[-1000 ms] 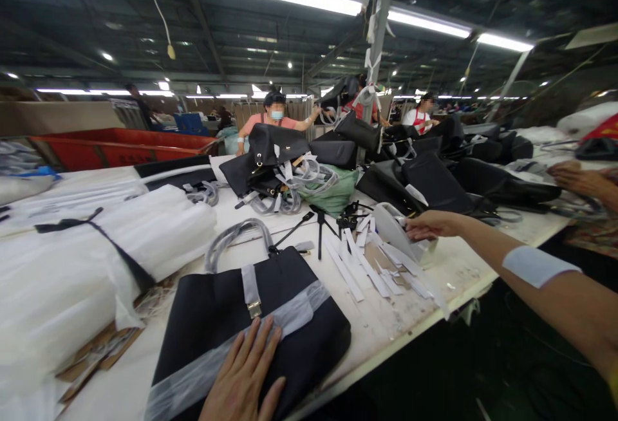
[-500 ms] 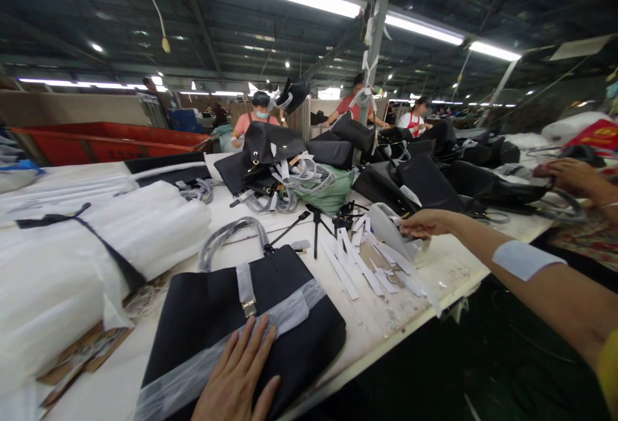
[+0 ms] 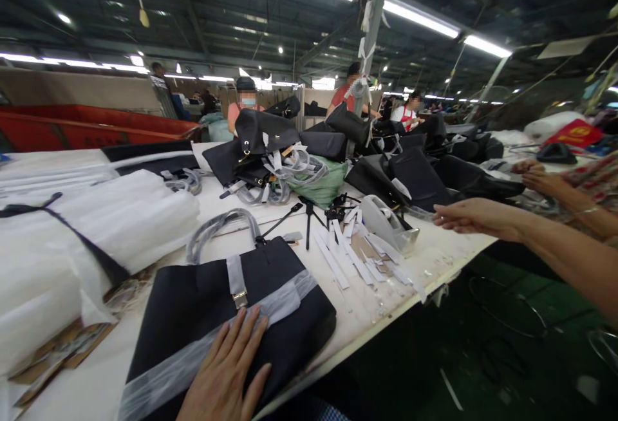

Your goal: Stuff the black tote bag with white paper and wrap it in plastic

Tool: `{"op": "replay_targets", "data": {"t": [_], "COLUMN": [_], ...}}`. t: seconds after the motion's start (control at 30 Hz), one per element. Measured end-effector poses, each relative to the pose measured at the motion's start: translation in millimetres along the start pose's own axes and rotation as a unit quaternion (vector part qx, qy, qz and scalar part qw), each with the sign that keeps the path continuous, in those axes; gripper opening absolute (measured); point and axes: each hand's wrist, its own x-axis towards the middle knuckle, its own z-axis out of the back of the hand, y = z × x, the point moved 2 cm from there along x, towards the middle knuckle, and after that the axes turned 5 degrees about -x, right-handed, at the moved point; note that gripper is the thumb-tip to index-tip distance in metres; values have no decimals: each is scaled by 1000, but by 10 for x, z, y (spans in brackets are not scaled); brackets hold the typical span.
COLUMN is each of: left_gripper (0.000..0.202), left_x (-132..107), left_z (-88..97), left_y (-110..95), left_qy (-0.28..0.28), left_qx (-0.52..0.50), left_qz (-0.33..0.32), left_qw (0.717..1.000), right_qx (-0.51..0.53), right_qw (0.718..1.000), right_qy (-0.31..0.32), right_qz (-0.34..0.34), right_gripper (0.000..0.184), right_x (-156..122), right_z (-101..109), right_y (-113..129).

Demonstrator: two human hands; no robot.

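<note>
At lower centre of the frame, left hand lies flat, fingers spread, on the black bag near the front edge of the table; at right, right hand, loosely open and apparently empty, has drawn back from the tape dispenser and now hovers just beside it.

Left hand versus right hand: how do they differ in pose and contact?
The left hand lies palm down on the black bag, fingers slightly spread; the right hand is stretched out in the air, fingers close together. The left hand rests on the bag's clear band; the right hand touches nothing, just short of the tape dispenser. Both are bare and grip nothing.
</note>
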Motion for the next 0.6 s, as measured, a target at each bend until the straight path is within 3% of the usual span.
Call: {"op": "replay_targets", "data": {"t": [0.1, 0.3, 0.43, 0.6], "left_gripper": [63, 66, 65, 63], "left_x": [-9, -35, -27, -14], "left_z": [0, -12, -11, -6], "left_y": [-4, -7, -10, -19], "left_qy": [0, 11, 22, 19], "left_qx": [7, 13, 11, -3], "left_qz": [-4, -3, 0, 8], "left_qw": [1000, 1000, 1000, 1000], "right_qx": [44, 81, 41, -80], "right_qw": [992, 994, 999, 996], "right_qy": [97, 62, 27, 21], "right_qz": [-62, -47, -21, 31], "right_gripper": [37, 36, 48, 51], "right_x": [-238, -430, -326, -161], "right_z": [-154, -622, -774, -585], "right_y": [-401, -1133, -1320, -1318]}}
